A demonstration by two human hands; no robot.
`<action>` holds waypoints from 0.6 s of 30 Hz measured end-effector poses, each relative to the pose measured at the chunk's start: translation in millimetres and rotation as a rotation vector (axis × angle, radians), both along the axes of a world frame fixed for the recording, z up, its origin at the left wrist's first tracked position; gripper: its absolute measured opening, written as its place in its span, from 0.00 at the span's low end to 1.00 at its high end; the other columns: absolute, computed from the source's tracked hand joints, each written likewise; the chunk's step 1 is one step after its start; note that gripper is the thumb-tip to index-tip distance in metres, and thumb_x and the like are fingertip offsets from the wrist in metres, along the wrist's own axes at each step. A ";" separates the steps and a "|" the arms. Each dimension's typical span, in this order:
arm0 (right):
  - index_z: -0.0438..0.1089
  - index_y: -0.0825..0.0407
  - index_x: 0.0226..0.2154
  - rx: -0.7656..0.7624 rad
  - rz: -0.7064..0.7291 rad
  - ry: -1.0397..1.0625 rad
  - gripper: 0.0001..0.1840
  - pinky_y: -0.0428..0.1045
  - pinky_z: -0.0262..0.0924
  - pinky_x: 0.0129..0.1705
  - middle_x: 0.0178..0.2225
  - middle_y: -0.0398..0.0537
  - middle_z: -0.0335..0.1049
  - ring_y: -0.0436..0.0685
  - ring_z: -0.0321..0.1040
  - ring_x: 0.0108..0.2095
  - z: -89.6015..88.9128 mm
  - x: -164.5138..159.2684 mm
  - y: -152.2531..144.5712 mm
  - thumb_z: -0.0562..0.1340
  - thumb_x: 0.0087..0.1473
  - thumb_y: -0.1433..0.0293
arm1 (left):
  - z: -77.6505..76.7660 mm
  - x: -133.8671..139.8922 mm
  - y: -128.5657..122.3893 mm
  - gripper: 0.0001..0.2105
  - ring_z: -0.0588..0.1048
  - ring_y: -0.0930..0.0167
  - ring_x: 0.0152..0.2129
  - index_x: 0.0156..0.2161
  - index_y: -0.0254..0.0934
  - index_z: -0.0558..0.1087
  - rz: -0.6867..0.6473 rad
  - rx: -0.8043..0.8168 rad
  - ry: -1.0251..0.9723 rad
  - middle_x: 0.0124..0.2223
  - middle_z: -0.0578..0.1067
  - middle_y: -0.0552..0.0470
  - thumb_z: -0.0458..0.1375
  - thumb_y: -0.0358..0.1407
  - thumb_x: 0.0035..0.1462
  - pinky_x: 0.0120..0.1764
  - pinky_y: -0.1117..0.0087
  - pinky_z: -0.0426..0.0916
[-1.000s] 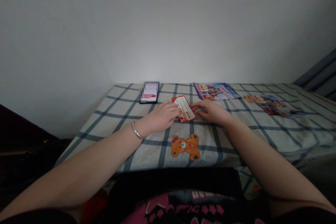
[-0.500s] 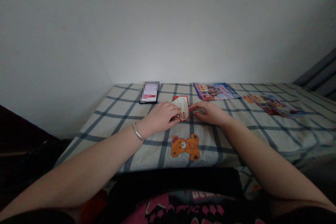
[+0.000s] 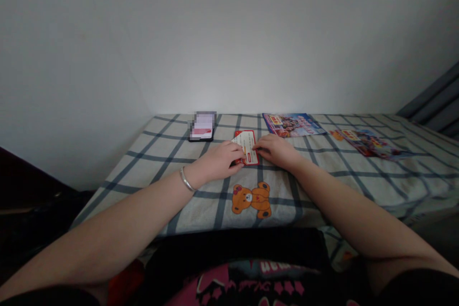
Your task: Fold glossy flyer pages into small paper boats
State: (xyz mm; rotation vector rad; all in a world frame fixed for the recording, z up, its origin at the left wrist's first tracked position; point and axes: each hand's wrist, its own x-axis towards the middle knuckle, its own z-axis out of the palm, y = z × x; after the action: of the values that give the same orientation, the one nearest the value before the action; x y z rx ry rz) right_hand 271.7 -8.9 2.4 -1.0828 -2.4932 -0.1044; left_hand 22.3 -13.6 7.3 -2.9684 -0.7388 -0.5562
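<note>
Red-edged card between curled hands

Riding on the wearer's head, the camera looks forward and down, set behind and above the left grip and the right grip. It's close in: the forearms run from the bottom corners up to the grips, which sit just below mid-view, and the shirt front fills the near side of them. Past the grips, the desk stretches back to the wall, which takes the whole upper part of the view.
</note>
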 end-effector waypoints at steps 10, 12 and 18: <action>0.72 0.52 0.49 0.016 -0.123 0.034 0.17 0.58 0.61 0.56 0.48 0.53 0.75 0.62 0.68 0.50 5.8 2.9 -8.5 0.61 0.56 0.71 | 8.7 4.1 -9.4 0.09 0.75 0.66 0.43 0.43 0.34 0.75 -0.032 0.250 0.213 0.45 0.77 0.46 0.53 0.28 0.63 0.51 0.61 0.68; 0.71 0.52 0.50 0.006 -0.140 0.057 0.18 0.59 0.60 0.57 0.50 0.53 0.74 0.62 0.68 0.52 4.7 6.1 -7.7 0.61 0.56 0.70 | 11.4 3.1 -9.5 0.09 0.75 0.66 0.42 0.43 0.33 0.74 -0.055 0.328 0.246 0.43 0.78 0.45 0.52 0.25 0.62 0.51 0.60 0.68; 0.71 0.53 0.50 -0.028 -0.177 0.107 0.19 0.59 0.59 0.58 0.51 0.53 0.73 0.63 0.67 0.53 3.6 12.2 -5.4 0.60 0.54 0.71 | 14.5 -6.3 -4.9 0.08 0.76 0.69 0.35 0.42 0.35 0.74 -0.125 0.188 0.222 0.38 0.78 0.48 0.53 0.27 0.60 0.40 0.67 0.71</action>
State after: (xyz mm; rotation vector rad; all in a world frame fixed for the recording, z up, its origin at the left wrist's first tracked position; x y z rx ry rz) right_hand 284.0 -14.3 6.0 -1.2852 -2.3071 -0.0618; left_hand 16.1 -18.5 21.8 -2.8503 -0.4569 -0.2763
